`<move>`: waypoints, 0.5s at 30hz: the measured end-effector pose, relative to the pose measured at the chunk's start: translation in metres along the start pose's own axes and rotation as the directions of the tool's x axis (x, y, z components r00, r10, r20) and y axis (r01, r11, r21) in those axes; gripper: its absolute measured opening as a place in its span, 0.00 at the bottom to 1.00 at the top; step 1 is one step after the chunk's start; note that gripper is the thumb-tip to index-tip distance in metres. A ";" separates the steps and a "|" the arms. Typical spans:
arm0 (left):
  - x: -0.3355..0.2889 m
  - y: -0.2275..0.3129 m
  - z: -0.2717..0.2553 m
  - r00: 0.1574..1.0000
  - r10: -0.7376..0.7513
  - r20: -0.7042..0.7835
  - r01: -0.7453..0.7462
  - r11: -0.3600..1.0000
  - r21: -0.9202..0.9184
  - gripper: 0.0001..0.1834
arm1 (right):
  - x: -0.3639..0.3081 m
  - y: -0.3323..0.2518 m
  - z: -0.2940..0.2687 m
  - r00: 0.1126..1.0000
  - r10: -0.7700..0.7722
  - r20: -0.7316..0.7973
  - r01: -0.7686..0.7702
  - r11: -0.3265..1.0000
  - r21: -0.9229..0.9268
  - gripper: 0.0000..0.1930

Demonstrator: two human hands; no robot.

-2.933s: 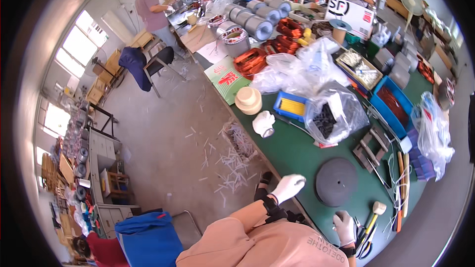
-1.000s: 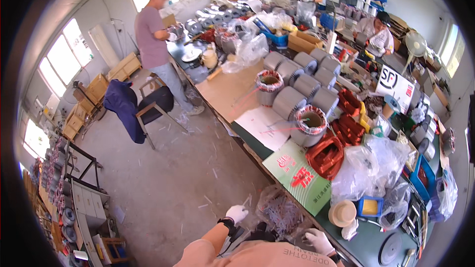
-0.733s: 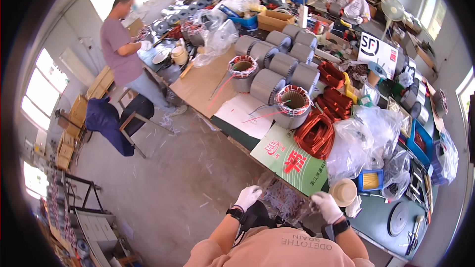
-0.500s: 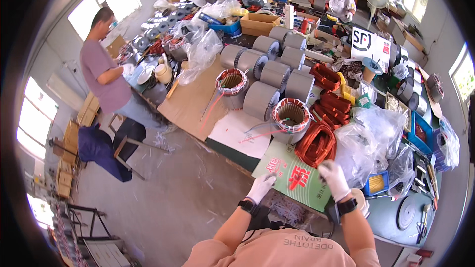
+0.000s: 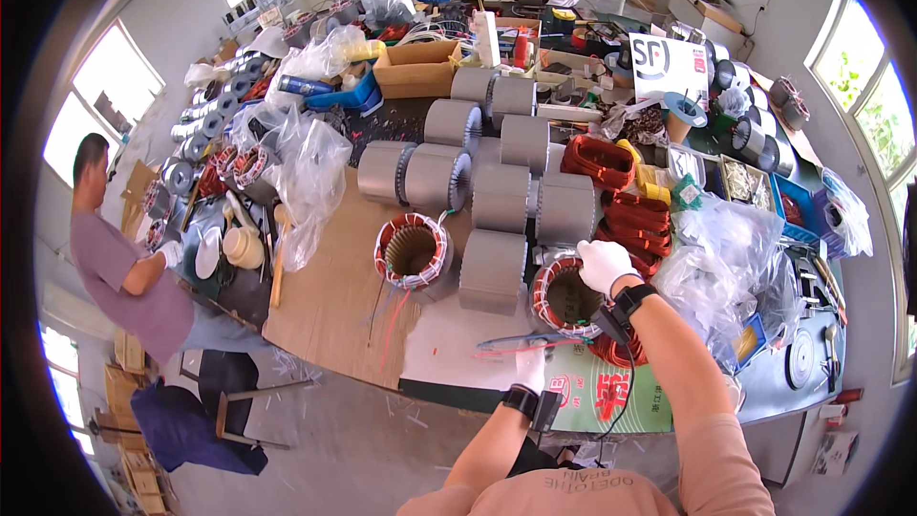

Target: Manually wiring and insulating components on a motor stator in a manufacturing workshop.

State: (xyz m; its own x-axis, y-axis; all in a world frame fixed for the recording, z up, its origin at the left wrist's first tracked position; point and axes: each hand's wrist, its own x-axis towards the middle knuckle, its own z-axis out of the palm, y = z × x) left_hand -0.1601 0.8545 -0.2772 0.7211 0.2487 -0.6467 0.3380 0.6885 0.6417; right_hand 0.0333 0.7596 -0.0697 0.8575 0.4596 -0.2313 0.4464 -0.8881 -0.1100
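My right hand (image 5: 606, 268), in a white glove, reaches over the far right rim of a wound stator (image 5: 547, 294), its fingers bent against that rim. The stator is a grey ring with red-and-white lacing around its open top. Blue and red lead wires (image 5: 521, 342) trail from its near side. My left hand (image 5: 530, 370), also gloved, is just below those wires; its fingertips are too unclear to read. A second wound stator (image 5: 413, 250) stands upright to the left. Bare grey stator cores (image 5: 493, 270) lie on their sides behind and between the two.
Bundles of red coils (image 5: 634, 225) and clear plastic bags (image 5: 716, 248) crowd the right side. A green printed sheet (image 5: 583, 401) covers the near edge. An open cardboard box (image 5: 416, 69) sits farther back. One person (image 5: 134, 258) stands at left; others work across the table.
My view has swung to the right and closer to the table. My right hand has moved forward to the near right stator's rim, and my left hand up beside its lead wires.
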 end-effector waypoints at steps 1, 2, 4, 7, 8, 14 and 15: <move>-0.002 0.002 -0.001 1.000 0.011 0.018 -0.011 1.000 -0.003 0.13 | 0.001 0.002 -0.003 0.997 -0.038 0.064 0.039 0.999 -0.009 0.13; 0.001 0.005 0.000 1.000 0.000 0.022 0.000 1.000 0.005 0.13 | 0.003 0.002 -0.005 0.997 -0.026 0.069 0.026 1.000 -0.005 0.13; 0.006 0.015 0.009 0.993 -0.091 -0.074 0.082 0.990 -0.117 0.19 | 0.006 0.006 -0.005 0.997 -0.064 0.054 0.064 0.998 0.002 0.12; 0.025 0.011 -0.025 0.971 -0.004 0.240 0.070 0.961 -0.269 0.30 | 0.010 -0.011 -0.010 0.988 -0.153 -0.029 0.154 0.988 0.012 0.12; 0.000 0.045 0.015 0.983 -0.138 0.121 0.148 0.986 -0.077 0.32 | 0.003 0.008 -0.005 0.997 -0.067 -0.045 0.069 0.997 0.038 0.11; -0.030 0.040 -0.031 0.946 -0.152 0.286 0.187 0.978 -0.098 0.33 | -0.031 -0.017 0.000 0.996 -0.081 0.032 0.076 0.989 0.124 0.11; -0.036 0.034 -0.040 0.922 -0.178 0.344 0.264 0.938 -0.225 0.32 | -0.042 -0.022 0.006 0.995 -0.100 0.006 0.098 0.986 0.138 0.10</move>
State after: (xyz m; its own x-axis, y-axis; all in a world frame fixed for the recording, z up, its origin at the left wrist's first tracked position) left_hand -0.1992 0.8962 -0.2486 0.8128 -0.1269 -0.5686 0.3717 0.8645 0.3384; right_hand -0.0143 0.7602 -0.0637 0.8070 0.5462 -0.2247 0.4890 -0.8313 -0.2642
